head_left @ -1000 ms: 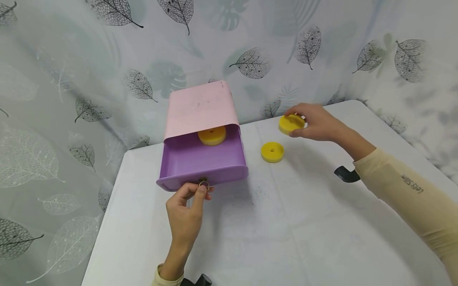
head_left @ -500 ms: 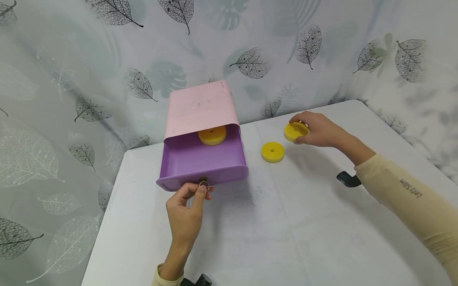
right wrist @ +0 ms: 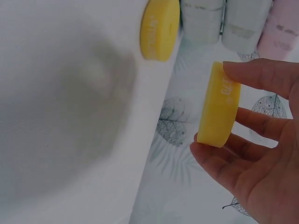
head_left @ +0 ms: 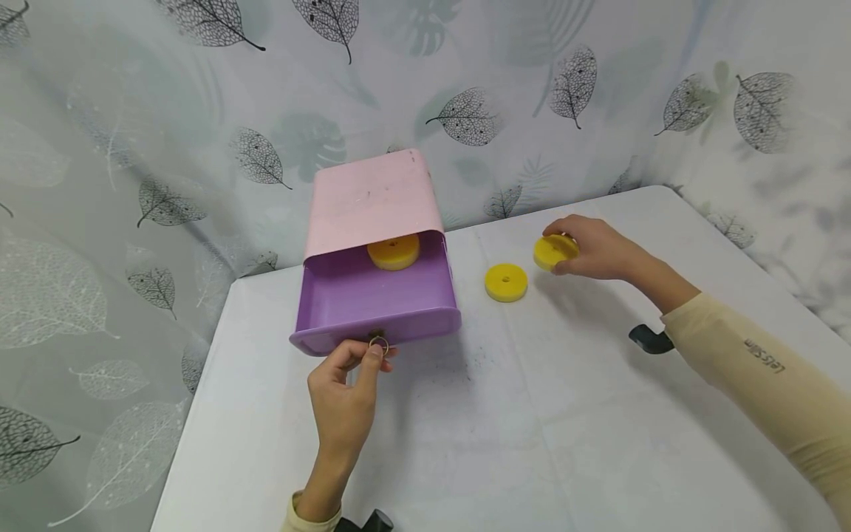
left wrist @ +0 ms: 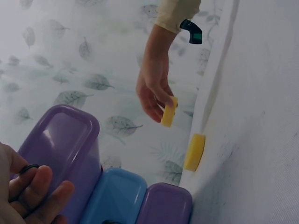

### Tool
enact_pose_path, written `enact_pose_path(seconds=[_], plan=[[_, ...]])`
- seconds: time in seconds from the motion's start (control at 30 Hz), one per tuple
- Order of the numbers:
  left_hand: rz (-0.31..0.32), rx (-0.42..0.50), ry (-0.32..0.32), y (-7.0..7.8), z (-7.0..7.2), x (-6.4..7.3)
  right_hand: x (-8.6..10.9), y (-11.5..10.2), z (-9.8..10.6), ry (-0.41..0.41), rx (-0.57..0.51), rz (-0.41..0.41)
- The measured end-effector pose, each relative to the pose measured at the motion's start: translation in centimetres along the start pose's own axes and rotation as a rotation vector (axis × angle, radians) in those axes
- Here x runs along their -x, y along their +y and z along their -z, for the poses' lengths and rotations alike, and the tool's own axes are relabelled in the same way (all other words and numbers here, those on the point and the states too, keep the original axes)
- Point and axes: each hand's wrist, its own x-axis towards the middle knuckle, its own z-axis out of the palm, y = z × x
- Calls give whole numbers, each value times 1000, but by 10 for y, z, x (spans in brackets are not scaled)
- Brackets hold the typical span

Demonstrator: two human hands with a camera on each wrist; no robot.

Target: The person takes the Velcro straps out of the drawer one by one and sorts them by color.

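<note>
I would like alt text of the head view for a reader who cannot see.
A right-hand grip holds a yellow disc above a white table, while the left-hand grip pinches the ring of an open purple drawer in a pink case. A second disc lies on the table, a third disc in the drawer.

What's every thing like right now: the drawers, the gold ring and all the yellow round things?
Top purple drawer: pulled open.
Blue drawer: looks shut.
Lower purple drawer: looks shut.
Gold ring: held by the left hand.
Inside disc: in the open drawer, partly hidden by the pink casing.
Resting disc: flat on the table, untouched.
Held disc: off the table, gripped by the right hand.
</note>
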Motion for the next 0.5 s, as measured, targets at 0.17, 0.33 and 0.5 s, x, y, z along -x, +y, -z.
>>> enact_pose_path(seconds=[0.17, 0.33, 0.5], plan=[[2, 0, 1, 0, 0, 0, 1, 3, 0, -3, -1, -13], [0, -1, 0, 0, 0, 0, 2, 5, -1, -9, 3, -26], [-3, -4, 2, -1, 0, 0, 2, 8, -2, -10, 10, -36]])
